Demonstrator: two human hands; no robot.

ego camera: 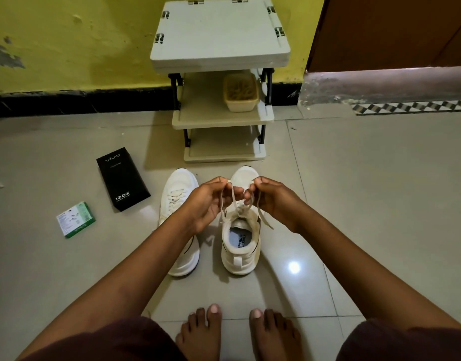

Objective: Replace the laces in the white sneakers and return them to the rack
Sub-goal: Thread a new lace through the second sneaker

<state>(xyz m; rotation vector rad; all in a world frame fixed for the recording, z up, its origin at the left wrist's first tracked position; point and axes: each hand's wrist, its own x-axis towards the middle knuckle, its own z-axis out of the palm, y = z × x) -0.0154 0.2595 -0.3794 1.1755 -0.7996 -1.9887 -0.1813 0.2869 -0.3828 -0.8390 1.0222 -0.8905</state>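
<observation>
White lace [233, 201] ends are pinched, one in the left hand [211, 201], one in the right hand [272, 201], above the right sneaker [241, 246]; uneven pulling could slip an eyelet.

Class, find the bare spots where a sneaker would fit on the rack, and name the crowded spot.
The rack's top and bottom shelf are bare. The middle shelf is free left of the basket; its right side is crowded.
</observation>
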